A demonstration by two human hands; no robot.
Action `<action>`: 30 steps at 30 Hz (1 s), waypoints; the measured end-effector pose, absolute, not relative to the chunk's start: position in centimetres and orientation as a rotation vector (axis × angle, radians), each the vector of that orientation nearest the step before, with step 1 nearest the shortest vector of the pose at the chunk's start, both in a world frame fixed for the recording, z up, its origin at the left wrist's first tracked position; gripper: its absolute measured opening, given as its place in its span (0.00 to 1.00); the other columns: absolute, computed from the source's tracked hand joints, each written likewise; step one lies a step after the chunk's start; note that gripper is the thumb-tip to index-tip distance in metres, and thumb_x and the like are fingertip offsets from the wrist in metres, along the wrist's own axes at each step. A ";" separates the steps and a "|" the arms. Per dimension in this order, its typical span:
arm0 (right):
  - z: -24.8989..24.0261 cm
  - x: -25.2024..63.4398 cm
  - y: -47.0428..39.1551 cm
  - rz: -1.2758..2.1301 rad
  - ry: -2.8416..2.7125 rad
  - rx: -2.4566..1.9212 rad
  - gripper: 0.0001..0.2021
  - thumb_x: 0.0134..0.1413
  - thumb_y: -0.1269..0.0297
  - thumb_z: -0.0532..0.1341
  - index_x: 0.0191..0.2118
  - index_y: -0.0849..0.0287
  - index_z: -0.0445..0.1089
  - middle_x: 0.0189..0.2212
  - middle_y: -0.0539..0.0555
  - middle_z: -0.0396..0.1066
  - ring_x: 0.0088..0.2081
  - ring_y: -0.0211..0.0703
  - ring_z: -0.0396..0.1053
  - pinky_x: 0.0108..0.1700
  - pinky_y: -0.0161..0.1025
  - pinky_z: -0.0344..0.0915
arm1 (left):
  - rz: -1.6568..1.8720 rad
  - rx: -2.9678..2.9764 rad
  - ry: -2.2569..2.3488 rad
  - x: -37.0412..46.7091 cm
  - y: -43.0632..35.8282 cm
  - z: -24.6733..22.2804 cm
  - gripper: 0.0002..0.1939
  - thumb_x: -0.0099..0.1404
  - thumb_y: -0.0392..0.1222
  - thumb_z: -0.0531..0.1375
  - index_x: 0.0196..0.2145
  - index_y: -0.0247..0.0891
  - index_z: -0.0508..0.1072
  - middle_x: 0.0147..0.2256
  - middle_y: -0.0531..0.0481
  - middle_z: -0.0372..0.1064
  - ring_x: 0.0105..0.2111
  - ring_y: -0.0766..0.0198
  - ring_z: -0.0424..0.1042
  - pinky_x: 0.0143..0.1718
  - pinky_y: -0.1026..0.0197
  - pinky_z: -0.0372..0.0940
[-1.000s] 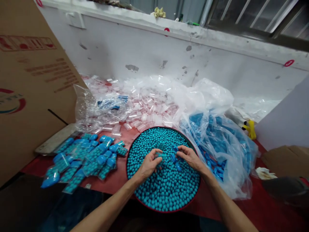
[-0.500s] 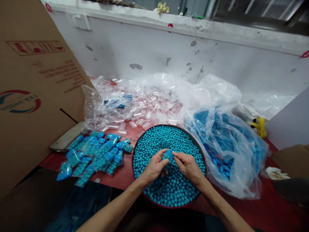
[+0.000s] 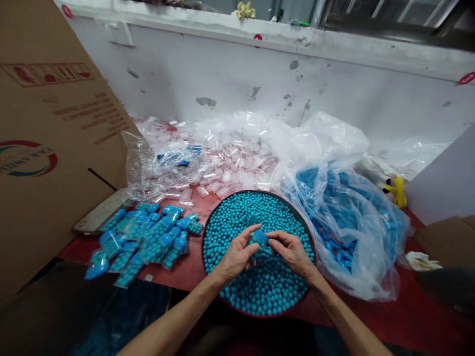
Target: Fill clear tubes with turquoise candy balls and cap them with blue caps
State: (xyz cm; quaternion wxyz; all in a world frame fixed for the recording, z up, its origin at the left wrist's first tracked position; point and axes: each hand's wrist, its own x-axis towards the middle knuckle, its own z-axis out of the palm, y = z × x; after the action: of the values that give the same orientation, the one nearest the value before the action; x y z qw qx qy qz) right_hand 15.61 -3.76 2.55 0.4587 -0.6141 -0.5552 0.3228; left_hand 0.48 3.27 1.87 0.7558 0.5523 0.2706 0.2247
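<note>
Above a round tub (image 3: pixel 203 247) full of small blue balls (image 3: pixel 274 291), both my hands are at one small clear plastic bottle (image 3: pixel 260 238) with a blue cap. My left hand (image 3: pixel 237 252) grips its body between thumb and fingers. From the other side, my right hand (image 3: pixel 291 249) pinches the cap's edge with thumb and forefinger. My fingers partly cover the bottle, so how full it is cannot be made out. Left of the tub, several capped clear bottles (image 3: pixel 148 237) filled with blue balls lie in a heap.
Loose clear empty bottles (image 3: pixel 237 165) are spread behind the tub. A clear plastic bag (image 3: pixel 371 277) with blue caps (image 3: pixel 339 252) lies at the right. A large cardboard box (image 3: pixel 67 148) stands at the left, and a white wall (image 3: pixel 237 74) closes the back.
My hands stay over the tub with the same bottle. My left forefinger has lifted slightly off the cap, and the view has shifted a little.
</note>
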 end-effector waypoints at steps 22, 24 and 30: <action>1.8 13.9 -5.0 0.633 -1.157 -1.563 0.13 0.51 0.60 0.54 0.41 0.58 0.68 0.30 0.52 0.70 0.26 0.38 0.66 0.31 0.35 0.65 | 0.479 1.149 0.630 0.3 2.5 2.3 0.24 0.52 0.36 0.58 0.47 0.34 0.61 0.22 0.56 0.61 0.16 0.75 0.60 0.12 0.74 0.53; 2.3 13.7 -5.3 0.580 -1.261 -1.551 0.12 0.51 0.62 0.54 0.40 0.58 0.69 0.31 0.53 0.70 0.29 0.39 0.66 0.33 0.36 0.65 | 0.462 1.159 0.617 0.4 2.4 2.2 0.25 0.52 0.37 0.57 0.49 0.34 0.59 0.21 0.56 0.62 0.16 0.74 0.62 0.12 0.73 0.53; 3.1 13.6 -5.5 0.592 -1.393 -1.527 0.12 0.51 0.64 0.54 0.38 0.58 0.71 0.27 0.51 0.70 0.28 0.38 0.66 0.34 0.34 0.63 | 0.445 1.191 0.627 0.2 2.1 2.5 0.31 0.54 0.39 0.56 0.55 0.35 0.51 0.20 0.57 0.62 0.14 0.74 0.60 0.11 0.73 0.52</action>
State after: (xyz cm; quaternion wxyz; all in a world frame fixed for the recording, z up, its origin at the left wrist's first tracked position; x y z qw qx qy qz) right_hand 13.62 -5.46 3.07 0.4757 -0.6248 -0.5698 0.2422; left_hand 0.24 2.13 2.49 0.7590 0.5470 0.2881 0.2043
